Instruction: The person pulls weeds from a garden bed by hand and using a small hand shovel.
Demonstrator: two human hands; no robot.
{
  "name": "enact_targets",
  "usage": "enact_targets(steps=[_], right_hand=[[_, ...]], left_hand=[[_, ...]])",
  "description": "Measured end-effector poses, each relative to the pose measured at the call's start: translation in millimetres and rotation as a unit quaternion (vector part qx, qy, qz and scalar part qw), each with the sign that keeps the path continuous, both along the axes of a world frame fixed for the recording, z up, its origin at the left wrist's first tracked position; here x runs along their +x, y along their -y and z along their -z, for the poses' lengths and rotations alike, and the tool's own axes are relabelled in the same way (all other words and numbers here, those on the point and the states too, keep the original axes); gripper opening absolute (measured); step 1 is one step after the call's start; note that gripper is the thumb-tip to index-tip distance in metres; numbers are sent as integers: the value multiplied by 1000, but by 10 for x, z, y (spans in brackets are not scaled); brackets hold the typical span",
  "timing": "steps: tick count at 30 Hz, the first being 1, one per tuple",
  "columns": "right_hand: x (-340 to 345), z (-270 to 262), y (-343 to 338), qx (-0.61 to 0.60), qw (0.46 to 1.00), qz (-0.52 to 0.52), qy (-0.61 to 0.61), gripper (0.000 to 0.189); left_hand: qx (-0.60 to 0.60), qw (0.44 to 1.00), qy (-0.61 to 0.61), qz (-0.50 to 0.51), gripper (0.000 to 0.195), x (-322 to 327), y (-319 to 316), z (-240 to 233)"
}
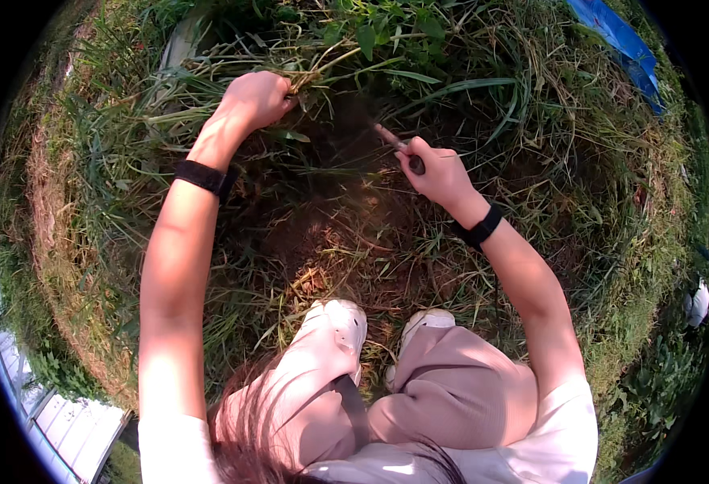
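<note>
My left hand (259, 100) is closed around a bunch of long grass stems (315, 75) at the upper left. In my right hand (438, 172) is a small hand tool (390, 138) with a narrow, rusty-looking shaft and a dark rounded handle end. The shaft points up and left, towards a patch of dark soil (348, 130). Its working end is blurred against that soil, so its shape cannot be told. A gap of bare soil and loose grass separates the two hands.
Cut grass and straw (378, 254) litter the ground before my white shoes (345, 323). Leafy green weeds (384, 27) grow at the top. Blue plastic sheeting (623, 45) lies at the upper right. A pale board (182, 39) lies in the grass at upper left.
</note>
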State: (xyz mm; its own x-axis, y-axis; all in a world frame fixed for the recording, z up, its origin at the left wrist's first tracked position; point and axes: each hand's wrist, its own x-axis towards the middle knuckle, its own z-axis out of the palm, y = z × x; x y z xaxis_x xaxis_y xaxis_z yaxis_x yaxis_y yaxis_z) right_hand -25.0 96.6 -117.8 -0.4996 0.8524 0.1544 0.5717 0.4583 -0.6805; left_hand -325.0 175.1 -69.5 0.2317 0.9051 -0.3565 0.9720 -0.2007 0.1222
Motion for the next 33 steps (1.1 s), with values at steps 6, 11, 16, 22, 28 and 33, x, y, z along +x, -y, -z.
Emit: enact_targets(steps=[6,11,16,22,28,33], right_hand=[[-50,-525,79,-28,995,92,23,15],[927,-790,936,-65,979,183,54,13],[972,-817,1065,-65,985,144,69,13],[-11,-318,182,-48,995,73,51,17],[323,-135,206,29,998,28,42,16],[589,-595,637,-35,995,50,77,13]], left_hand=[[101,993,38,-51,36,-758,116,-463],[109,994,-6,-12,41,-795,60,-397],[73,996,-22,-36,41,-828,76,-482],[111,993,-29,16,33,-799,-123,-656],[129,992,3,1,34,-896,-185,-699],[96,993,-58,-47,39,-858,6,-716]])
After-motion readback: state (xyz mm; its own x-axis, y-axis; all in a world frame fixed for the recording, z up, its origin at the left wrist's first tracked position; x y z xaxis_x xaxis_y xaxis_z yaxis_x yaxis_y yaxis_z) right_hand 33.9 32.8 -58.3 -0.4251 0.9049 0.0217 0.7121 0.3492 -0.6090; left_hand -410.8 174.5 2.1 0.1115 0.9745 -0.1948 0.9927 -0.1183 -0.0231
